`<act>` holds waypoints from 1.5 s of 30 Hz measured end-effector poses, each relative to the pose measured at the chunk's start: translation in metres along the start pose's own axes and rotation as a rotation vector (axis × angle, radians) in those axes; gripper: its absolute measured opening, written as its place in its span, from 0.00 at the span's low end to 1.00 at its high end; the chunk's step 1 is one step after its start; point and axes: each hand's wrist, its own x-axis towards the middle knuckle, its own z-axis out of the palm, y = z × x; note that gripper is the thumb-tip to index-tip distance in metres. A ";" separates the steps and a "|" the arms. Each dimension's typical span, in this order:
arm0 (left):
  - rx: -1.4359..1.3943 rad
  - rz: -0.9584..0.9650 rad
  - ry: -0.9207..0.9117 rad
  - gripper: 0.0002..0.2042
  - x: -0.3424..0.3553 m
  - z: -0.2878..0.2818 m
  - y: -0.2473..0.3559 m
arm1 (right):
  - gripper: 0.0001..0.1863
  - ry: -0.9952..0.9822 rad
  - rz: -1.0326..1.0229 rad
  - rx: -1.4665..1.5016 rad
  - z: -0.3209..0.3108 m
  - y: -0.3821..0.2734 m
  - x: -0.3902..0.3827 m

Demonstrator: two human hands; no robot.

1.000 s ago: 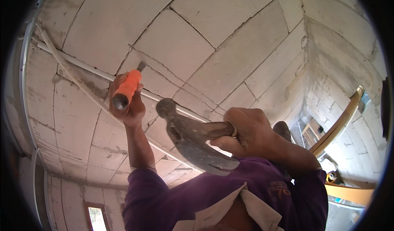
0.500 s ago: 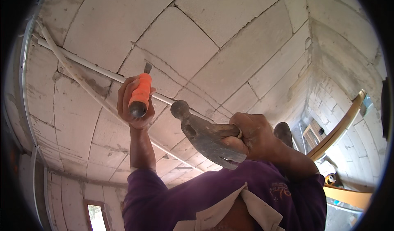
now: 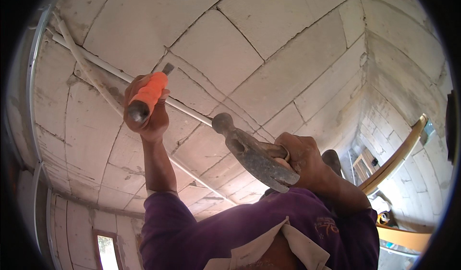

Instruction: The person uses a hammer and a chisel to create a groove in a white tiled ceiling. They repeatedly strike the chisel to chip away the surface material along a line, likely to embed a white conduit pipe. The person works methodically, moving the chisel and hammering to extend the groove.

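Observation:
My left hand (image 3: 151, 121) is wrapped round the orange grip of a chisel (image 3: 152, 88). The chisel's flat steel blade points up and to the right at the block wall (image 3: 216, 44), close to scored lines; whether its tip touches cannot be made out. Its dark, metal-capped butt faces me. In my right hand (image 3: 305, 159) is a claw hammer (image 3: 254, 157), gripped close under its head. The worn grey hammer head hangs apart from the chisel, its round striking face toward the upper left and its claw toward the lower right.
A white pipe (image 3: 192, 112) runs slantwise along the wall behind my hands, with a second pale pipe (image 3: 89, 71) crossing it at left. A metal rail (image 3: 33, 92) stands at the left edge. A curved wooden board (image 3: 396, 157) rises at right. A small window (image 3: 106, 251) sits low left.
My left hand has shifted left and the chisel now tilts more to the right. My right hand and the hammer have moved slightly right. Both tools stay held.

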 end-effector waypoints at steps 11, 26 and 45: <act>0.047 0.038 -0.067 0.19 0.000 -0.001 -0.006 | 0.27 0.030 -0.109 -0.077 0.004 -0.001 0.004; 0.131 -0.020 -0.151 0.17 0.010 0.001 0.009 | 0.32 0.253 -0.678 -0.352 0.021 -0.053 0.051; 0.050 -0.047 -0.096 0.11 0.008 0.012 0.005 | 0.30 0.260 -0.799 -0.249 0.024 -0.041 0.066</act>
